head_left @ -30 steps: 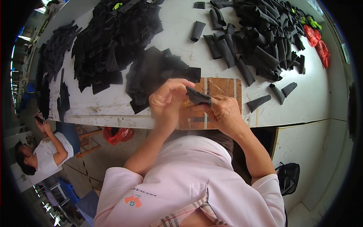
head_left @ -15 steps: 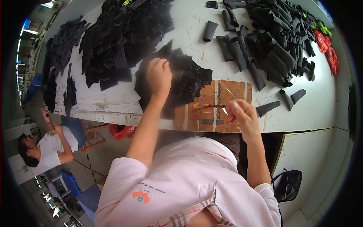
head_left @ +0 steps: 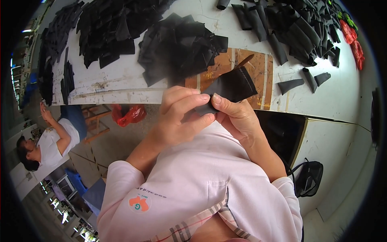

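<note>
Both hands are together just above the table's near edge, closed on one black fabric piece with a pale stitched line along its far end. My left hand pinches its near left end with thumb and fingers. My right hand grips it from the right, the thumb lying on top. Past the fabric's upper edge sticks out a narrow brown tool; its other end is hidden, so I cannot tell what holds it. Beyond the hands lies a loose pile of black fabric pieces, partly over a brown taped board.
A larger black fabric heap covers the far left of the white table. Rolled black fabric tubes are piled at far right, near red plastic bags. A person sits at left; a red bag hangs below the table edge.
My left hand has come back from the black pile with a fabric piece and met my right hand. The brown tool, earlier in my right hand, now shows beyond the fabric. The view has shifted.
</note>
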Available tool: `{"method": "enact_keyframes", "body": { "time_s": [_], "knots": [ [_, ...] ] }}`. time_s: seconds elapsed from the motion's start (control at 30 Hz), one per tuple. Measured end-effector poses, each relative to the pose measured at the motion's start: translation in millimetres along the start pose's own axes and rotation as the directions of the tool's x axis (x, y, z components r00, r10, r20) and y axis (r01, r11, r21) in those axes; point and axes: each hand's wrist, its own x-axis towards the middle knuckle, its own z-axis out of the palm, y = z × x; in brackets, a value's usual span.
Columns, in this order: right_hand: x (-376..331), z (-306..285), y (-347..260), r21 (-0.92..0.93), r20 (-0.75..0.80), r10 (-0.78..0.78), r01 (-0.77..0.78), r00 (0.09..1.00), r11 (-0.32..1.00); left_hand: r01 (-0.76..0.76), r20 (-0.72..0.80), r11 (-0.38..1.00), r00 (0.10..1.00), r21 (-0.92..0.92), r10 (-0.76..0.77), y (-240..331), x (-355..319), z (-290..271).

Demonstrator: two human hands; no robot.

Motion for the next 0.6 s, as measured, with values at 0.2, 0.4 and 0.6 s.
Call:
{"method": "enact_keyframes", "body": {
  "time_s": [0.2,0.4,0.6],
  "knots": [
    [-4.2,6.8,4.4,-0.003,-0.139,-0.213,0.214,0.967,0.977,0.489,0.04,0.407,0.675,-0.771,-0.737,16.3,1.3,8.3],
    [-8.8,4.3,9.1,-0.135,-0.179,-0.284,0.262,0.942,0.956,0.354,0.539,-0.406,0.548,-0.843,-0.64,11.1,4.8,12.7],
    [-8.3,-6.6,8.1,-0.115,-0.166,-0.215,0.197,0.962,0.974,0.443,0.568,-0.366,0.528,-0.819,-0.632,8.7,7.7,17.0]
  ]
}}
